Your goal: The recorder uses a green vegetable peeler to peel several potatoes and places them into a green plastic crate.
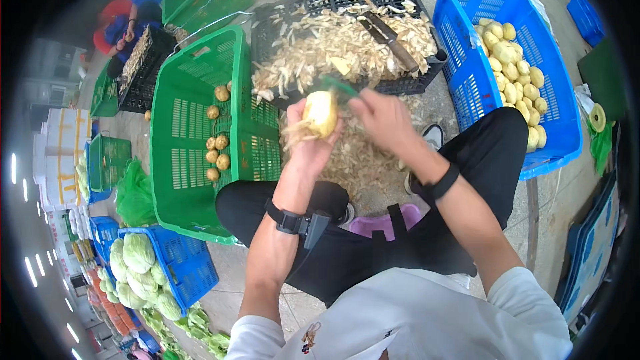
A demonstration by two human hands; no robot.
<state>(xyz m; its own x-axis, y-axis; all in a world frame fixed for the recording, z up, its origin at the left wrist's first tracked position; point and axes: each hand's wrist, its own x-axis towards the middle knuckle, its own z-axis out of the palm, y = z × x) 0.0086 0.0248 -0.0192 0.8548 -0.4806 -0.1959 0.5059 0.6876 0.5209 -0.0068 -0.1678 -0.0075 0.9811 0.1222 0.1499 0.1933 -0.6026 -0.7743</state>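
From my remote feed I get a pale grey floor [560, 191], big slabs with joint lines, one dark narrow strip [532, 223] running along it at right. White tube lights [31, 273] in rows along the left rim, lit, bent by the lens. Pale wall [59, 70] at upper left, too blurry for detail. White boxes [63, 137] with yellow bands stacked at left. Reddish-orange stack [115, 308] further down, contents unclear to me.

No wording could be read clearly; small red marks [489, 104] stood on the side of the blue crate [470, 83], dark marks [245, 164] on the green basket [180, 187], and a small emblem [310, 337] on the white shirt [427, 313].
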